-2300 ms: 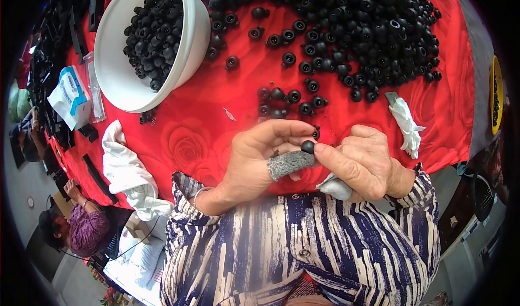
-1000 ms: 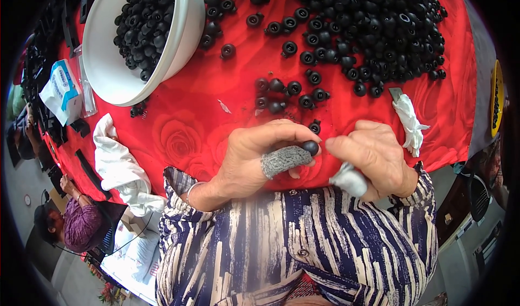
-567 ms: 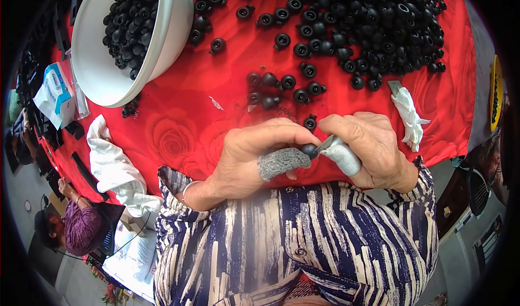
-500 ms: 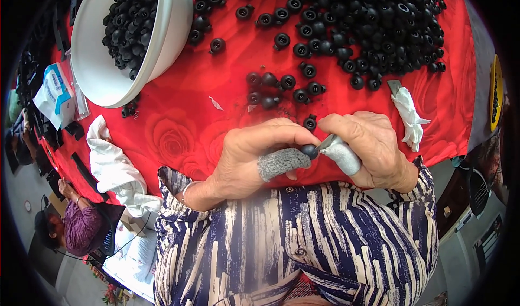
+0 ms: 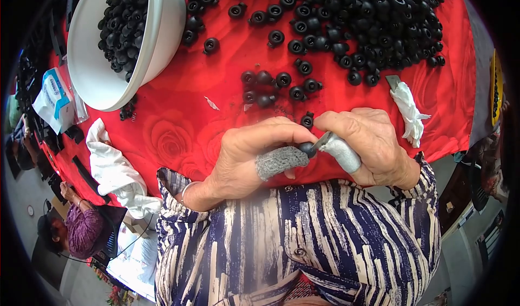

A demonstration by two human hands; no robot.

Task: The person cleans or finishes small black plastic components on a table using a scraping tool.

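My left hand point(image 5: 238, 151), its thumb in a grey knit finger cover, pinches a small round black knob-like part point(image 5: 307, 149). Against that part my right hand point(image 5: 374, 143) presses a short flat metal blade point(image 5: 323, 139), held between the fingers and a thumb wrapped in pale grey. Most of the blade is hidden by the fingers. One loose black part point(image 5: 307, 120) lies just beyond the fingertips, and a small cluster of similar black parts point(image 5: 283, 80) sits farther off on the red tablecloth point(image 5: 179, 138).
A large heap of black parts point(image 5: 379, 29) covers the far right. At the far left stands a white tub point(image 5: 162, 40) partly filled with them. A white cloth point(image 5: 116, 168) lies left; a cloth-wrapped blade point(image 5: 407, 111) lies right. Another person point(image 5: 81, 227) sits at lower left.
The blade in my right hand has tilted and shows more of its flat side against the black part. Both hands stay close together; the view has shifted slightly.
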